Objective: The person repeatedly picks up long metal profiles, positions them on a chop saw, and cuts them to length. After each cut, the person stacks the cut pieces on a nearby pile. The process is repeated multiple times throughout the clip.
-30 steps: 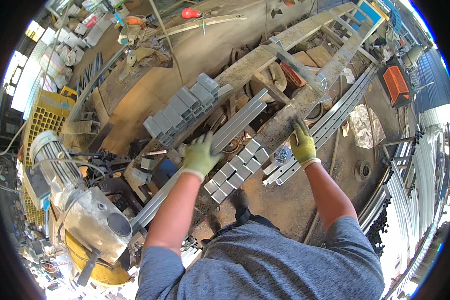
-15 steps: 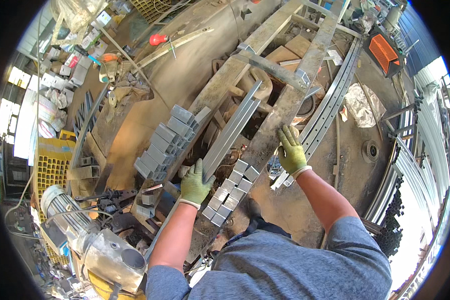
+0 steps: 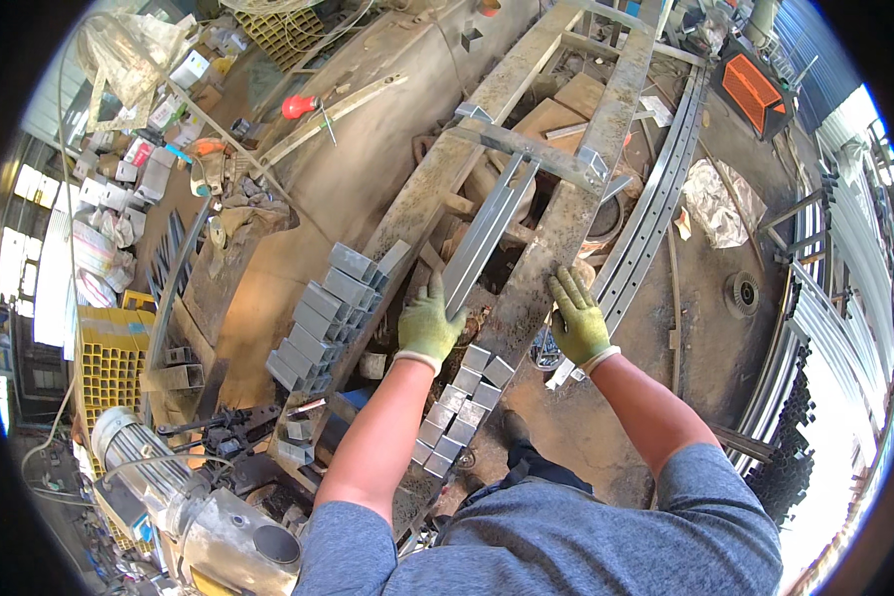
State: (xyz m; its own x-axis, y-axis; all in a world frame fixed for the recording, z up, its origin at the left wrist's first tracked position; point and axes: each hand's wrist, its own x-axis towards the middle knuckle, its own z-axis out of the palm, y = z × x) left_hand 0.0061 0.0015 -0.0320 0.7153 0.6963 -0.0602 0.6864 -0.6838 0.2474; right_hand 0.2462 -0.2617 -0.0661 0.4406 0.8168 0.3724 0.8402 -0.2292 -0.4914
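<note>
A pair of long silver metal tubes (image 3: 492, 228) lies lengthwise between two dirty steel beams, their far ends by a steel crossbar (image 3: 526, 147). Gloved in yellow-green, my left hand (image 3: 430, 323) grips their near ends, fingers along the left side and thumb at the right. My right hand (image 3: 579, 318), in a matching glove, rests open with fingers stretched on the edge of the right beam (image 3: 536, 273). Short cut square tubes (image 3: 457, 412) sit in rows on that beam nearer me. More cut tubes (image 3: 323, 318) are stacked left of my left hand.
A motor-driven machine (image 3: 199, 497) stands at the lower left. Perforated rails (image 3: 651, 209) run along the right of the frame. Bundled long tubes (image 3: 834, 338) line the far right. A red-headed tool (image 3: 300, 106) lies on the sheet surface at the upper left.
My left hand has pushed the long tubes away from me, and their far ends now reach the crossbar. My right hand stays on the right beam.
</note>
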